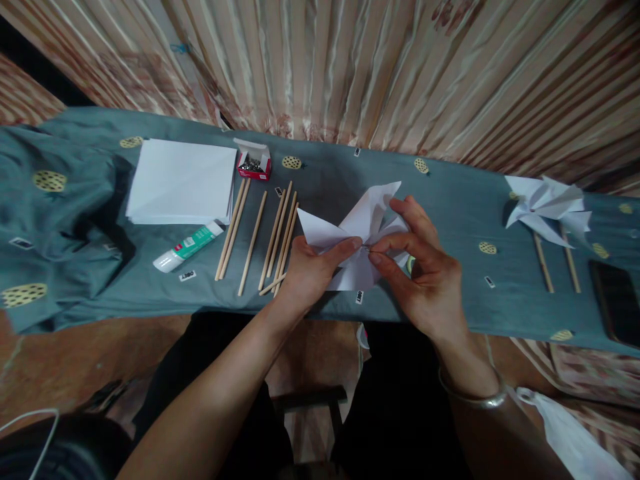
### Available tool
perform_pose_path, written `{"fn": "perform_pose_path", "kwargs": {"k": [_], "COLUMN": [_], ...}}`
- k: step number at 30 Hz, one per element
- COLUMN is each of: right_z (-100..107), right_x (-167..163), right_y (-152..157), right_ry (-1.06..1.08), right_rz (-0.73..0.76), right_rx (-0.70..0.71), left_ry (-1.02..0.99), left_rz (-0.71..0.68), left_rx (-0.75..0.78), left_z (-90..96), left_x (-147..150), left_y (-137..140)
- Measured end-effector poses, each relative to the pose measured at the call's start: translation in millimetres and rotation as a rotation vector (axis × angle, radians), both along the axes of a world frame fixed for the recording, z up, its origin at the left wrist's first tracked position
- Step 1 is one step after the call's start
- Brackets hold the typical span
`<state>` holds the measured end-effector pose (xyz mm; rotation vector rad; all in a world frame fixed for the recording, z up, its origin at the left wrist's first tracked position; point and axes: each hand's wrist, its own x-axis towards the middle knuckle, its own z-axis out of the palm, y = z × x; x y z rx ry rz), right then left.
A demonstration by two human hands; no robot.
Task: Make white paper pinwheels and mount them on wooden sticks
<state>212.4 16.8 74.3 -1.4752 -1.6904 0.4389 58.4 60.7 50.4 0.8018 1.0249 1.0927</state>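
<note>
A white paper pinwheel (367, 213) is held over the front part of the table. My left hand (313, 270) grips it from the left, its thumb pressed close to the centre. At that centre, the thumb and index finger of my right hand (425, 270) pinch a small thing, possibly a pushpin, too small to make out surely. Left of my hands lie several thin wooden sticks (253, 243), one partly under my left hand. Behind them stands an open red and white box (254, 161) with small shiny metal pieces inside.
A stack of white paper (183, 180) and a green and white glue stick (187, 247) lie at the left. Two pinwheels on sticks (545, 207) rest at the right, near a dark phone (615, 300). A pleated curtain (320, 73) hangs behind the table.
</note>
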Motion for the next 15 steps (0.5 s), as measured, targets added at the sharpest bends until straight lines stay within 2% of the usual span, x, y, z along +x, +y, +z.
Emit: {"fn": "perform_pose_path", "kwargs": {"k": [15], "right_z": [-0.8], "right_x": [2.2], "right_y": [0.6], "right_ry": [0.032], "right_rz": [-0.012], "right_rx": [0.001], "left_ry": [-0.046], "left_rz": [-0.024], "left_rx": [-0.025], "left_z": [1.4], "left_x": [1.0], "left_y": [-1.3]}}
